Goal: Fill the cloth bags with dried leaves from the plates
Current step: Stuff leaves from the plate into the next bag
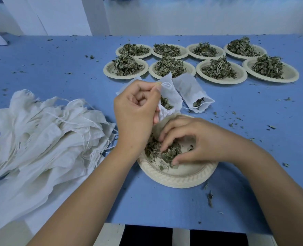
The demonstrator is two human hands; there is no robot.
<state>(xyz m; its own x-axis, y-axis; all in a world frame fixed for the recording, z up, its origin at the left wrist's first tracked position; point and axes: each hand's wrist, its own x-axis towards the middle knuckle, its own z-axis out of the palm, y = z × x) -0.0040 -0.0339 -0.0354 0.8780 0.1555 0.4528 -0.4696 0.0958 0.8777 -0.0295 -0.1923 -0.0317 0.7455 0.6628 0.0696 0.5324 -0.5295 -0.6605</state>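
Observation:
My left hand [135, 110] holds a small white cloth bag [170, 94] by its rim, mouth open toward me, with dried leaves showing inside. Just below it sits a cream plate [175, 176] holding a small remainder of dried leaves [157, 151]. My right hand [191, 141] lies over that plate, fingers curled into the leaves and gathering a pinch. A second white bag [191, 91] lies on the blue table just to the right, leaves visible at its open mouth.
Several cream plates heaped with dried leaves [220, 70] stand in two rows at the back right. A big pile of empty cloth bags with drawstrings [46, 132] lies at the left. Leaf crumbs litter the blue table [58, 68]. The table's front edge is near my body.

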